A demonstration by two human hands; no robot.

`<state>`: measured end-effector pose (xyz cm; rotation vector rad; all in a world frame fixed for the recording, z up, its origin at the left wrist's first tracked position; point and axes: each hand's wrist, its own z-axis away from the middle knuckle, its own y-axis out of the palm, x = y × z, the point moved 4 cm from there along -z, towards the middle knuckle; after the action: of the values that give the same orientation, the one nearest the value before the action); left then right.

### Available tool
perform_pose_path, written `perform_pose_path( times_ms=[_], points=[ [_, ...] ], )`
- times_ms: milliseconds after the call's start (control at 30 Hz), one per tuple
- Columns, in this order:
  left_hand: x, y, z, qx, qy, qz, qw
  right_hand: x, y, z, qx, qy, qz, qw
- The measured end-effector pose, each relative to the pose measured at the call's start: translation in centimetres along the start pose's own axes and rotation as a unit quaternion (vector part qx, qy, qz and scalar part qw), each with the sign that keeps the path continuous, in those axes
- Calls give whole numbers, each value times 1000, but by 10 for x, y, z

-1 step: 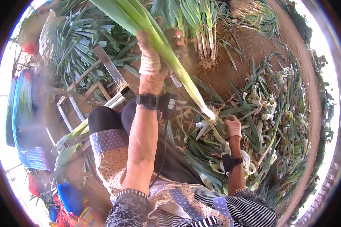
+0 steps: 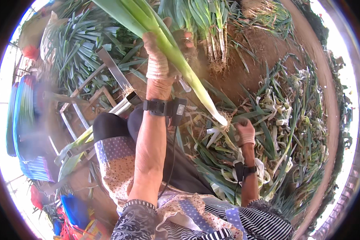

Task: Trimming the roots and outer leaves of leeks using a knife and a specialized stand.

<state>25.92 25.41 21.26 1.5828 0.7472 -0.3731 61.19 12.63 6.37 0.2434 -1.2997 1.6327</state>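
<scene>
A long leek (image 2: 189,76) slants across the middle, green leaves at the upper left and pale root end at the lower right. My left hand (image 2: 158,56), in a pale glove, is closed around its green upper stem. Beside the whiskery roots, my gloved right hand (image 2: 245,133) has its fingers curled in; whatever they may hold is hidden. Under the roots and the right hand spreads a heap of stripped leek leaves (image 2: 276,116). A black strap with a small box sits on my left wrist, another strap on my right.
Bundled leeks (image 2: 216,36) stand on the soil ahead, with a larger leek pile (image 2: 80,52) at the far left. A metal frame (image 2: 114,68) is left of my knees, a few leeks lying across it. Blue bags (image 2: 26,120) line the left edge. A cable hangs from my left wrist.
My right hand has shifted up very slightly near the roots. The left hand and the leek are almost still.
</scene>
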Motion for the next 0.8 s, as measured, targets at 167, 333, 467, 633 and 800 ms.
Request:
perform_pose_path(
  times_ms=[167, 333, 467, 633, 800],
  points=[
    [10, 5, 4, 28, -18, 14, 999, 167, 7, 53, -24, -523, -18, 852],
    [28, 20, 8, 26, -53, 81, 995, 270, 45, 73, -24, -707, -27, 706],
    [27, 8, 4, 8, -44, 7, 999, 257, 72, 87, -86, -704, 215, 671],
    [19, -10, -1, -73, -57, -68, 993, 133, 73, 60, 193, -592, 273, 733],
    [9, -2, 0, -65, -37, -76, 994, 180, 39, 54, 43, -502, 27, 864]
  ],
)
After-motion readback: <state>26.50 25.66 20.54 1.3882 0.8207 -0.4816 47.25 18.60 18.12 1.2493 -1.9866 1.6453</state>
